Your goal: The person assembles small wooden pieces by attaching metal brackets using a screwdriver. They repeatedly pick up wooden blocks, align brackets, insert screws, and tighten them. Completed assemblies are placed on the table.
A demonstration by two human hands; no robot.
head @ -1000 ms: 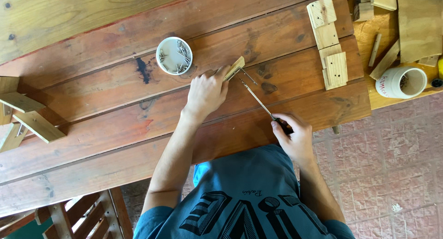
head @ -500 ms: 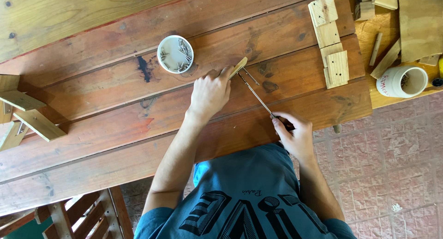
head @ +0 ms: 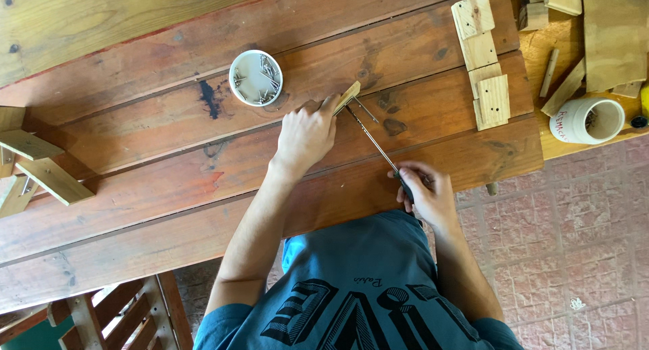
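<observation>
In the head view, the small wooden piece (head: 349, 96) is pinched at the fingertips of the left hand (head: 305, 135), which is pressed down on the plank table (head: 135, 188); compared with a second ago, that hand and the piece have been shifted slightly away from the body, so the piece seems to have been reset for working. The screwdriver (head: 375, 144) is gripped by its dark handle in the closed right hand (head: 426, 194), its tip set at the piece. Beyond the left hand a white cup of screws (head: 255, 78) is seen, to the right drilled wooden blocks (head: 483, 59), and below the table edge a paved brick floor (head: 581, 255).
</observation>
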